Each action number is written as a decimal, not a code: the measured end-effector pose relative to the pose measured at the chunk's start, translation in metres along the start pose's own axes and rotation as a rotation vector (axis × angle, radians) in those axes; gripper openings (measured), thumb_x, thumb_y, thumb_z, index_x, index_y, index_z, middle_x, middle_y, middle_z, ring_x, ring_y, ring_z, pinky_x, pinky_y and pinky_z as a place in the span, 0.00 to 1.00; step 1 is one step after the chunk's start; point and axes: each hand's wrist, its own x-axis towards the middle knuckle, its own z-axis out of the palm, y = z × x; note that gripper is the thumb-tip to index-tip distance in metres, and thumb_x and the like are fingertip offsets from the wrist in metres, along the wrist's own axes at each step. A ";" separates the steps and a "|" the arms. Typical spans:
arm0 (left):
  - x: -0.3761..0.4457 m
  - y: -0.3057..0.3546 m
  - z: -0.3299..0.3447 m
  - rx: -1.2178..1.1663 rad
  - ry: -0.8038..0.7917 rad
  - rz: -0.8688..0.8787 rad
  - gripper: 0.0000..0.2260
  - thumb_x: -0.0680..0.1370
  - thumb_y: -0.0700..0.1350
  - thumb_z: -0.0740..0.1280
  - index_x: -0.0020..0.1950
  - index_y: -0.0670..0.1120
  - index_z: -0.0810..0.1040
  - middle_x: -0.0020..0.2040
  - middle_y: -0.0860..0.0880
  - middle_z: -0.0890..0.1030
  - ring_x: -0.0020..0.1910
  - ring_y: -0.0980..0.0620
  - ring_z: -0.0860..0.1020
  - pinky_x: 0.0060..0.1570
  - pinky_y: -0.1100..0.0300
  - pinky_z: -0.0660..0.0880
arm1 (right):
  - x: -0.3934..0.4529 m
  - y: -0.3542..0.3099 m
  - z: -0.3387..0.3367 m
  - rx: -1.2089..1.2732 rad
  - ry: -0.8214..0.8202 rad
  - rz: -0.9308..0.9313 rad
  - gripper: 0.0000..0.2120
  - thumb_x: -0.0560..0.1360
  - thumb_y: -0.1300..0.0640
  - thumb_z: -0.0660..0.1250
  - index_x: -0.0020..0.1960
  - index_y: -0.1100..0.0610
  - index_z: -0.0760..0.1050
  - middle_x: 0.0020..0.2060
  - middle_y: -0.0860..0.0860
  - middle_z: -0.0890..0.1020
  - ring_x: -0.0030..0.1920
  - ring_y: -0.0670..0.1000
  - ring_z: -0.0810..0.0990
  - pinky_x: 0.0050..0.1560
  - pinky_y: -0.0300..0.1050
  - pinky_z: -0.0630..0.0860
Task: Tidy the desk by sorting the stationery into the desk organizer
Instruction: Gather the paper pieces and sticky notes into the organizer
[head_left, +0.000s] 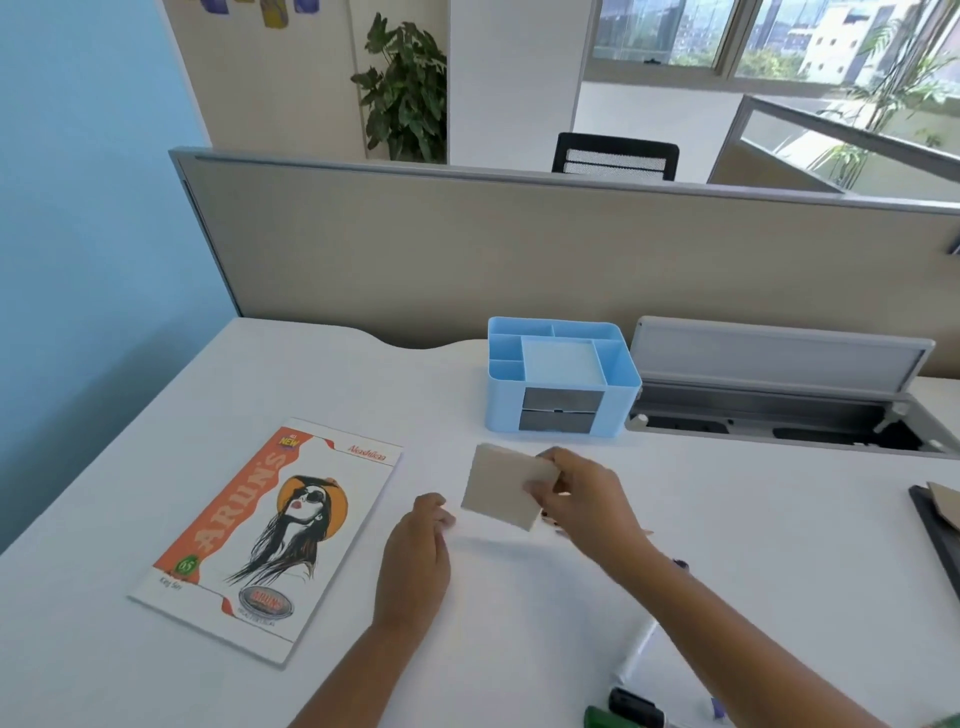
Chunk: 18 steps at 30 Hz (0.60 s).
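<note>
Stationery pad, a flat tan square block (506, 486), is pinched in the right hand (582, 499). Left hand (415, 556) rests curled, holding nothing. Keep it level, lower it into the blue plastic organizer (561, 382), middle of frame.

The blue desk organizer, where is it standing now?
In the head view, the blue desk organizer stands at the desk's far edge, against the partition, left of the open cable tray.

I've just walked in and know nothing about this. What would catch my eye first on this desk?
Probably the bright orange-and-white notebook lying flat on the left of the white desk, and the light blue desk organizer standing at the back by the partition. Between them, in the middle, the person's right hand holds a beige pad lifted above the desk, with the left hand resting beside it.
</note>
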 end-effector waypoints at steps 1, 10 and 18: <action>0.005 0.000 0.001 0.012 0.015 -0.006 0.15 0.72 0.29 0.58 0.55 0.42 0.73 0.44 0.52 0.80 0.45 0.49 0.79 0.48 0.59 0.74 | 0.016 -0.005 -0.012 0.048 0.061 -0.010 0.03 0.73 0.59 0.67 0.47 0.53 0.75 0.42 0.54 0.82 0.44 0.54 0.80 0.45 0.45 0.77; 0.017 -0.005 0.013 0.262 0.106 0.205 0.23 0.61 0.26 0.64 0.51 0.46 0.74 0.44 0.51 0.80 0.47 0.54 0.71 0.46 0.54 0.78 | 0.182 -0.029 -0.079 0.284 0.468 -0.073 0.04 0.73 0.62 0.67 0.47 0.57 0.75 0.41 0.51 0.79 0.43 0.51 0.76 0.45 0.47 0.75; 0.018 -0.007 0.014 0.253 0.060 0.153 0.20 0.65 0.29 0.62 0.51 0.49 0.73 0.45 0.54 0.79 0.45 0.52 0.77 0.50 0.60 0.73 | 0.220 -0.007 -0.050 -0.024 0.285 -0.087 0.08 0.74 0.61 0.66 0.53 0.59 0.76 0.45 0.57 0.81 0.42 0.52 0.75 0.37 0.36 0.68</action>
